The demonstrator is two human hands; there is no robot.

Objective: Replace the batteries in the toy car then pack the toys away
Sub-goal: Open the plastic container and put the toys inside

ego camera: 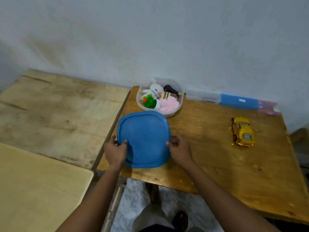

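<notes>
— What are the hands doing?
— Both grip the blue lid [143, 139]. The left hand [115, 151] clamps its left edge, thumb lying on top and fingers wrapped round the rim. The right hand [179, 149] holds the right edge the same way. Both forearms reach forward, the hands apart, one on each side of the lid.
— Where is the lid?
— Over the near left corner of the wooden table [209, 156]. Its far edge overlaps the near rim of the clear tub [181, 97]. Whether it rests on the wood I cannot tell.
— What's in the tub?
— A white bunny [156, 89], a pink plush [168, 104], a green plant toy [149, 101] and a black toy [170, 90].
— The toy car?
— The yellow toy car [243, 131] stands on the table, well to the right of the tub.
— Any writing?
— There is a small white sticker [242, 100] on the blue case [234, 102] by the wall, too small to read.
</notes>
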